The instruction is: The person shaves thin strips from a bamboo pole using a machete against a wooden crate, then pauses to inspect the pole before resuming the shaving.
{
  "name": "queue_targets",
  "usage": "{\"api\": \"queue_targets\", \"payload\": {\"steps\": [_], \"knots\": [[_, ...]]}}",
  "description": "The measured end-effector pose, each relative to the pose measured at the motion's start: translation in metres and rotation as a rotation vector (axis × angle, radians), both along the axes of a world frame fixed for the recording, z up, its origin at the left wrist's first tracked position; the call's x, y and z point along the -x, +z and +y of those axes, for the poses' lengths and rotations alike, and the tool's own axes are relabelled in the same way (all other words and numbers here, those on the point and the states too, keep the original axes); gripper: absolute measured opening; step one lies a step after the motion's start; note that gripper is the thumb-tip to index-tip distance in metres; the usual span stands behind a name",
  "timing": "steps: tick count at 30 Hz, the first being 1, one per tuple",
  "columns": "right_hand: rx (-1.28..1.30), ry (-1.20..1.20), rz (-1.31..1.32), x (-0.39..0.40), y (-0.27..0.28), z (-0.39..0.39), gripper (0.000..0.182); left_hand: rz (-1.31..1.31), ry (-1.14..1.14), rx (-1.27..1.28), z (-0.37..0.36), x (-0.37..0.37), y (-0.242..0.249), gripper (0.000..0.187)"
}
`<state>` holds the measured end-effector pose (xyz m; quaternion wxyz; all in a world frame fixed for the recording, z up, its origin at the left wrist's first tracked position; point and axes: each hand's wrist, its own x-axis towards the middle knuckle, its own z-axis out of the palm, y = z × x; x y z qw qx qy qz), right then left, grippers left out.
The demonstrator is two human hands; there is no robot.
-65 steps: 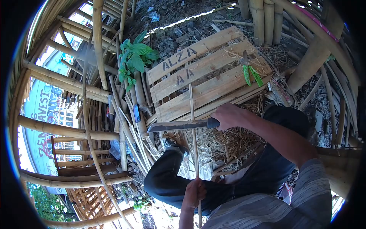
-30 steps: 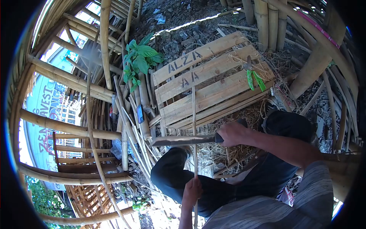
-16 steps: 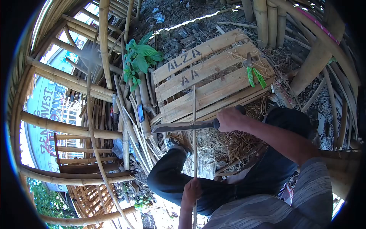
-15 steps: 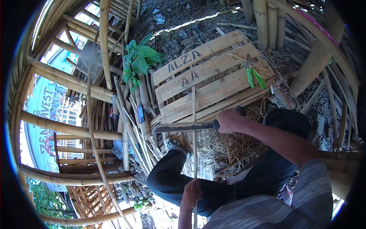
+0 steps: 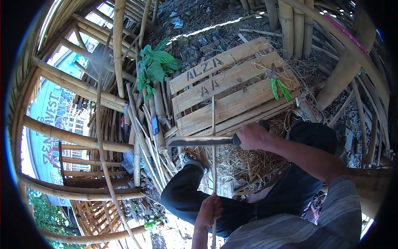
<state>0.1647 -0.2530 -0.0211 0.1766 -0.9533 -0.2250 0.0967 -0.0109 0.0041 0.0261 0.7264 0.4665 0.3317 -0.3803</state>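
My right hand (image 5: pixel 253 136) is closed around the dark handle of a machete (image 5: pixel 199 141). The long blade points left and lies across a thin bamboo strip (image 5: pixel 214 170), crossing it at about a right angle. Lower down, my left hand (image 5: pixel 209 210) is wrapped round that same strip near my bent knee. The strip's far end rests over a slatted wooden crate (image 5: pixel 232 103) with stencilled black letters. Green-handled pruning shears (image 5: pixel 278 85) lie on the crate's right side, away from both hands.
Dry shavings (image 5: pixel 244 162) cover the ground beside the crate. Left of it are a leafy plant (image 5: pixel 155 66), a phone (image 5: pixel 154 125) and several cut bamboo strips (image 5: pixel 149 143). Bamboo poles (image 5: pixel 78 139) form a frame on the left; thick posts (image 5: pixel 342 74) stand at right.
The view has shifted slightly, so everything sits a little lower and further right. The machete blade has turned a little, its face now looking lighter. Both hands keep their hold.
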Motion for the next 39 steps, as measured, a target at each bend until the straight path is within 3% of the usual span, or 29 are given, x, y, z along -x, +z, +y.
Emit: {"api": "queue_targets", "payload": {"steps": [2, 8, 11, 12, 13, 21, 23, 24, 30, 32, 33, 35, 39], "knots": [[-0.012, 0.116, 0.133, 0.016, -0.004, 0.008, 0.022, -0.087, -0.071, -0.108, 0.002, 0.001, -0.004, 0.032], [-0.009, 0.255, 0.214, 0.041, 0.006, 0.022, 0.024, -0.240, -0.158, -0.386, -0.005, 0.008, -0.008, 0.031], [0.005, 0.179, 0.272, 0.019, 0.013, 0.012, 0.026, -0.220, -0.182, -0.475, -0.012, 0.011, 0.000, 0.031], [0.015, 0.031, 0.246, 0.001, 0.003, 0.006, 0.025, -0.214, -0.184, -0.474, -0.013, 0.012, 0.000, 0.031], [0.024, -0.123, 0.217, -0.012, 0.001, 0.003, 0.024, -0.179, -0.117, -0.381, -0.013, 0.010, -0.001, 0.031], [-0.002, -0.144, 0.029, -0.011, -0.016, 0.000, 0.021, 0.093, 0.018, 0.047, 0.000, 0.001, -0.002, 0.035], [-0.025, -0.152, -0.020, -0.012, -0.013, 0.000, 0.021, 0.167, 0.065, 0.339, 0.004, -0.002, 0.002, 0.035], [-0.025, -0.144, -0.017, -0.013, -0.010, -0.001, 0.021, 0.165, 0.073, 0.341, 0.001, -0.002, 0.004, 0.035], [-0.057, 0.026, 0.109, 0.006, -0.004, 0.005, 0.022, -0.061, -0.070, -0.071, 0.002, 0.003, -0.004, 0.029], [-0.051, 0.098, 0.142, 0.015, 0.000, 0.009, 0.024, -0.219, -0.167, -0.396, 0.001, 0.007, -0.007, 0.032], [-0.052, 0.099, 0.145, 0.020, 0.002, 0.011, 0.024, -0.216, -0.167, -0.398, -0.003, 0.008, -0.008, 0.032], [-0.035, 0.169, 0.220, 0.028, 0.007, 0.014, 0.025, -0.734, -0.522, -1.060, -0.012, 0.011, -0.009, 0.035], [-0.025, 0.210, 0.168, 0.026, -0.001, 0.013, 0.024, -0.719, -0.535, -1.152, -0.023, 0.018, -0.002, 0.034]]}}
